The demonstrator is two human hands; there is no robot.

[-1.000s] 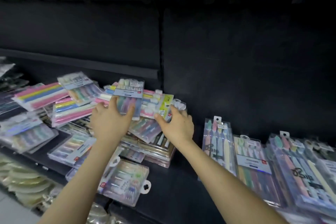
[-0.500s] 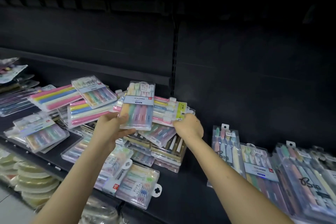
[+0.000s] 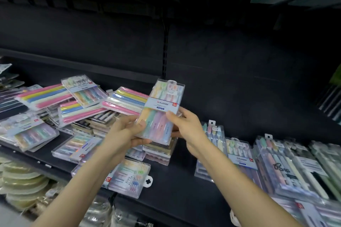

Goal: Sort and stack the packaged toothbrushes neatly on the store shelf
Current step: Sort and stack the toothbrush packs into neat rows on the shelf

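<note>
A clear pack of pastel toothbrushes [image 3: 162,108] with a white label is held upright above the black shelf [image 3: 184,186]. My left hand [image 3: 129,131] grips its lower left edge, thumb on the front. My right hand [image 3: 184,125] pinches its right side. Behind and left of it lies a messy pile of toothbrush packs [image 3: 83,105], some with pink, yellow and blue handles. To the right, a row of toothbrush packs [image 3: 273,164] leans in order along the shelf.
More clear packs [image 3: 129,178] lie near the shelf's front edge. A lower shelf at the left holds pale round items [image 3: 20,180]. A bare stretch of shelf lies between the pile and the right row. An upper shelf overhangs at the top.
My left hand lifted the pastel pack off the pile and brought it right. My right hand left the pile and took hold of the pack's right side.
</note>
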